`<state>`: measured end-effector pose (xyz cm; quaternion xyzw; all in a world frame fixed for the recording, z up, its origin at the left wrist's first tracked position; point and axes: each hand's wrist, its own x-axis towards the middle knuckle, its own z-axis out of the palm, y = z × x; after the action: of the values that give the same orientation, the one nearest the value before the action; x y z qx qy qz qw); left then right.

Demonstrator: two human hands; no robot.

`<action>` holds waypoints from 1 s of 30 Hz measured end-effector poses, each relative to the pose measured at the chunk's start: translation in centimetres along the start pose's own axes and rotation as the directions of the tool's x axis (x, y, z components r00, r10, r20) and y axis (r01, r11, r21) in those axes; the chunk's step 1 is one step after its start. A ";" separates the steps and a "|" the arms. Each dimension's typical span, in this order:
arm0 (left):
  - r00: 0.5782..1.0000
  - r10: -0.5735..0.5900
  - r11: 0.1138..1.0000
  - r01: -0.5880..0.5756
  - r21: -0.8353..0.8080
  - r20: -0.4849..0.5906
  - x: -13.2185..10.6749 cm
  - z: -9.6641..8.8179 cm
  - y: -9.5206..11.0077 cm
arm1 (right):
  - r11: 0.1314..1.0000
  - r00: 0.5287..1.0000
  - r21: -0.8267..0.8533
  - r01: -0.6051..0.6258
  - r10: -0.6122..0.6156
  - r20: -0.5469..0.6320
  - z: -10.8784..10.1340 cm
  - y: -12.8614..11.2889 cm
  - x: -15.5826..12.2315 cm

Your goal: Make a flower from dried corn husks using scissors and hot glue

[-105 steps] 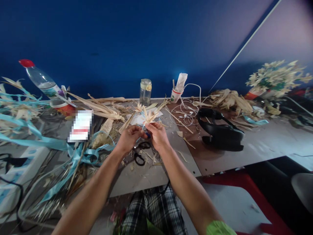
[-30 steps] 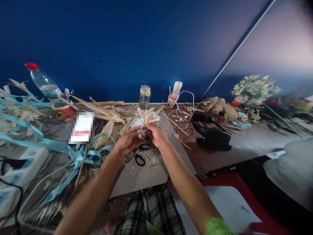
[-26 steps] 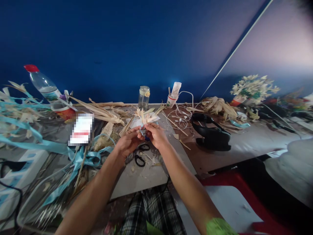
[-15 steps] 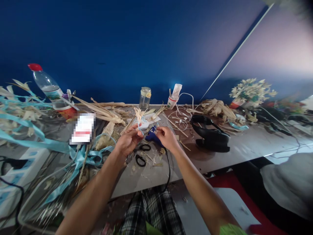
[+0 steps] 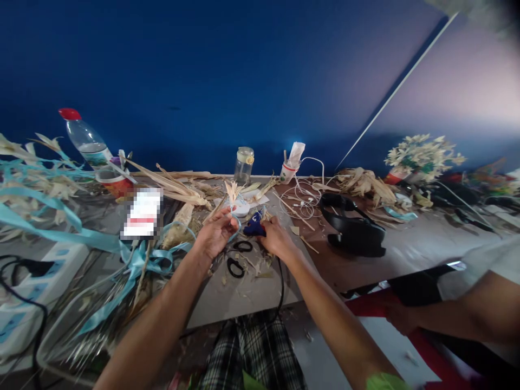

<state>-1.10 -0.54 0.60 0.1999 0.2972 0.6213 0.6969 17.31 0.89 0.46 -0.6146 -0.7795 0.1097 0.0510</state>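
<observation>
Between the fingertips of my left hand [image 5: 214, 234] is a small corn-husk flower [image 5: 233, 190], its pale petals pointing up. A light blue ribbon [image 5: 235, 232] hangs from its stem by the fingers. My right hand [image 5: 277, 237] is closed around the handle of a blue glue gun [image 5: 254, 224], which lies low over the table, its nozzle side facing left. A black cord runs down from under that hand. Black-handled scissors [image 5: 235, 267] lie below the glue gun among husk scraps, their blades hidden.
A phone [image 5: 142, 214], a power strip [image 5: 40, 292] and blue ribbon crowd the left side. Behind stand a jar [image 5: 244, 165] and a paper cup [image 5: 288, 172]. White earphones [image 5: 300, 203] and a black headset [image 5: 353, 227] lie right. Another person's arm [image 5: 455, 314] shows at far right.
My right hand has moved down from a pinch above the glue gun to its handle. The left hand still holds the flower. The other person's arm has come into view.
</observation>
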 end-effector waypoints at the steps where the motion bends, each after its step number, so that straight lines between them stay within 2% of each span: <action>1: 1.000 0.000 1.000 0.000 -0.001 -0.005 0.0 0.0 0.0 | 1.000 1.000 0.007 0.005 -0.005 0.004 0.1 0.1 0.2; 4: 1.000 0.005 1.000 -0.005 0.004 -0.004 0.1 -0.1 0.1 | 0.995 0.999 0.085 0.043 -0.041 -0.033 0.4 0.7 0.7; 6: 1.000 0.006 1.000 -0.006 0.009 -0.002 0.1 -0.1 0.2 | 0.978 0.993 0.199 0.058 -0.036 -0.111 0.3 1.5 1.0; 8: 1.000 0.010 1.000 -0.010 0.008 -0.025 0.1 -0.1 0.4 | 0.919 0.981 0.388 0.064 0.014 -0.195 -0.1 2.5 0.9; 9: 0.999 0.015 1.000 -0.014 0.002 -0.047 0.1 -0.1 0.5 | 0.851 0.977 0.522 0.064 0.054 -0.208 -0.4 3.0 0.8; 10: 0.997 0.019 1.000 -0.020 -0.006 -0.072 0.2 -0.1 0.6 | 0.735 0.980 0.674 0.073 0.073 -0.185 -0.7 3.3 0.5; 12: 0.993 0.026 0.999 -0.028 -0.022 -0.115 0.2 -0.1 0.6 | 0.383 0.993 0.920 0.084 0.046 -0.110 -1.3 3.6 -0.2; 14: 0.993 0.025 0.999 -0.027 -0.019 -0.113 0.3 -0.2 0.5 | 0.048 0.993 0.993 0.112 -0.035 -0.111 -1.8 3.1 -1.0; 15: 0.995 0.030 0.999 -0.032 -0.010 -0.100 0.4 -0.3 0.5 | -0.050 0.989 0.992 0.116 -0.089 -0.120 -1.9 2.6 -1.4; 16: 0.995 0.039 0.999 -0.039 0.004 -0.088 0.4 -0.4 0.4 | -0.100 0.984 0.991 0.092 -0.146 -0.106 -1.8 2.0 -1.7; 18: 0.996 0.059 0.998 -0.056 0.042 -0.072 0.5 -0.7 0.3 | -0.104 0.975 0.994 0.026 -0.219 -0.048 -1.5 0.7 -2.0; 20: 0.994 0.076 0.995 -0.070 0.074 -0.073 0.5 -0.9 0.2 | -0.065 0.974 0.998 -0.003 -0.228 -0.012 -0.7 -0.4 -1.8; 25: 0.989 0.116 0.989 -0.108 0.098 -0.089 0.5 -1.2 0.0 | 0.075 0.990 0.997 0.030 -0.141 -0.019 1.5 -0.8 -0.9; 30: 0.986 0.148 0.970 -0.129 0.204 -0.081 0.4 -0.7 -0.3 | 0.185 0.996 0.980 0.074 -0.067 -0.062 2.1 -0.2 -0.6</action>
<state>-1.36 -0.22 -0.19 0.2584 0.3761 0.6446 0.6134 16.78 0.07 -1.46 -0.4053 -0.5579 0.5768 0.4378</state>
